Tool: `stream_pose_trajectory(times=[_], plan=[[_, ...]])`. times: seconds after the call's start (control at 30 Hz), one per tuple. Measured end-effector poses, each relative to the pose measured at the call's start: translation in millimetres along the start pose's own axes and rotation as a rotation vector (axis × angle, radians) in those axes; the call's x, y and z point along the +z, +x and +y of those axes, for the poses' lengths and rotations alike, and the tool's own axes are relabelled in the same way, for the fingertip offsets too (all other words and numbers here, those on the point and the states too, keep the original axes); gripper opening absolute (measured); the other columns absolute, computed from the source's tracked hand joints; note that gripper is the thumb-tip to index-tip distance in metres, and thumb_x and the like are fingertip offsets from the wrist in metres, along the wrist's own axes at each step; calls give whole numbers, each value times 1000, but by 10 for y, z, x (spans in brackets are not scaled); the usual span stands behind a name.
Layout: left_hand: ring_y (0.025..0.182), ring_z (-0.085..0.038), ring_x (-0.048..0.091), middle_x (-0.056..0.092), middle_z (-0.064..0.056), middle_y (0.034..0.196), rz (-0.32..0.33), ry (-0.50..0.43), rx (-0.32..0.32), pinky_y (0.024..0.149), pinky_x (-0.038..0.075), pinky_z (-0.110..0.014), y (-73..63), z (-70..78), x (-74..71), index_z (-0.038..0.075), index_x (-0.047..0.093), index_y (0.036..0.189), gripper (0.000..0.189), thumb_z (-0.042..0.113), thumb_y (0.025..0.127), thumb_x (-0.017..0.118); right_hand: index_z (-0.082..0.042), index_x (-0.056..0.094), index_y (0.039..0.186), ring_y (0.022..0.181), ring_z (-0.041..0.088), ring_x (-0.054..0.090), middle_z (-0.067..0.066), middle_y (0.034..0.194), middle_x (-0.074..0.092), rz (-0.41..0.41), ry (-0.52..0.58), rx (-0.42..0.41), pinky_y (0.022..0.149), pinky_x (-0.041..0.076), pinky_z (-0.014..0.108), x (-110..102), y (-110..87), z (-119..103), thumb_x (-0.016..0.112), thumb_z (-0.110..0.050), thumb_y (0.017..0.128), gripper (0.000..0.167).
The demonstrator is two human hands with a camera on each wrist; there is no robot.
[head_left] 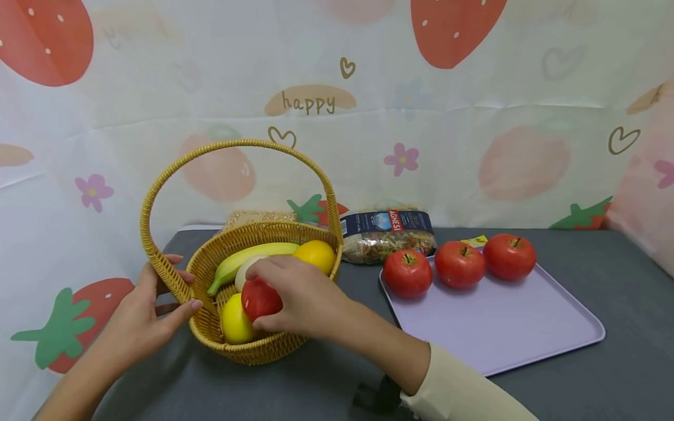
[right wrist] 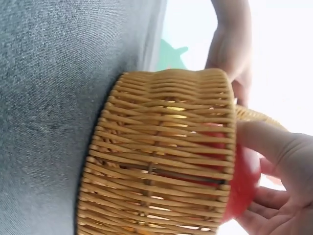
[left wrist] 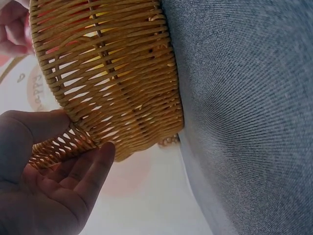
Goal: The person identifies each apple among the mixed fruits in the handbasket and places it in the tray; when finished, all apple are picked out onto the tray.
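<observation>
A wicker basket (head_left: 274, 351) with a tall arched handle stands on the left of the table. My left hand (head_left: 150, 316) holds the base of its handle at the left rim, thumb on the near side and fingers behind. In my right hand (head_left: 302, 295) is a red apple (head_left: 260, 298), gripped over the basket's near side and partly below the rim in the right wrist view. Inside the basket lie a green-yellow banana (head_left: 253, 257), a yellow lemon (head_left: 235, 320), an orange-yellow fruit (head_left: 317, 254) and a pale round fruit (head_left: 244, 273), mostly hidden by the right hand.
A lilac tray (head_left: 505, 327) on the right bears three red apples (head_left: 407, 273) along its far left side. Behind stand a bag of Agnesi pasta (head_left: 387, 234) and another bag (head_left: 260, 217). A strawberry-print cloth (head_left: 447, 146) hangs behind the grey table (head_left: 316, 392).
</observation>
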State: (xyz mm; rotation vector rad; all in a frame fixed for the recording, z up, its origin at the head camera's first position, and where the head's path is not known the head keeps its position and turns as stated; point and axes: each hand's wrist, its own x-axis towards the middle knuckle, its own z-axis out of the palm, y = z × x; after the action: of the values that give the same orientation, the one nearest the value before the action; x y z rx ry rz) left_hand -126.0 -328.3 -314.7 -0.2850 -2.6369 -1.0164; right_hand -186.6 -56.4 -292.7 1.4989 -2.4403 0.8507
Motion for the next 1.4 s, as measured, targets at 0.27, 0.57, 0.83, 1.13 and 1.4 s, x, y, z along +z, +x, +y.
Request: stream_pose_trajectory(times=[0.27,0.57,0.83,1.13,1.4], plan=[[105,-42,64,59,-22,120,14,5,12,77,59,-48,13,-29,23,1,27,144,75,3,88,77,-13,61,124,118,20,56,6,127,61,135,-166,-85,88,57,28,-142,-111,-97,88,-25,78,54],[104,-45,65,59,-24,120,14,-3,14,75,60,-47,17,-32,38,-1,26,144,75,0,88,76,-12,64,122,119,19,55,7,128,61,240,-256,-115,90,57,34,-362,-369,-131,89,-22,77,53],[106,-46,63,58,-24,121,-1,7,-2,77,59,-48,17,-32,24,1,26,145,75,5,89,76,-12,66,120,121,21,55,6,129,60,271,-284,-49,91,57,39,-579,-748,-32,93,-23,72,56],[105,-46,64,58,-24,121,4,16,-7,76,60,-48,1,-70,16,2,25,145,76,6,89,76,-14,66,116,113,22,61,5,125,63,217,-340,65,86,59,43,-606,-1285,255,96,-20,67,58],[108,-47,62,57,-27,122,13,-7,-3,75,60,-46,-3,-92,33,-1,24,145,75,0,89,75,-14,67,109,105,20,60,5,114,62,171,-422,42,75,62,36,-569,-1574,448,96,-11,61,55]])
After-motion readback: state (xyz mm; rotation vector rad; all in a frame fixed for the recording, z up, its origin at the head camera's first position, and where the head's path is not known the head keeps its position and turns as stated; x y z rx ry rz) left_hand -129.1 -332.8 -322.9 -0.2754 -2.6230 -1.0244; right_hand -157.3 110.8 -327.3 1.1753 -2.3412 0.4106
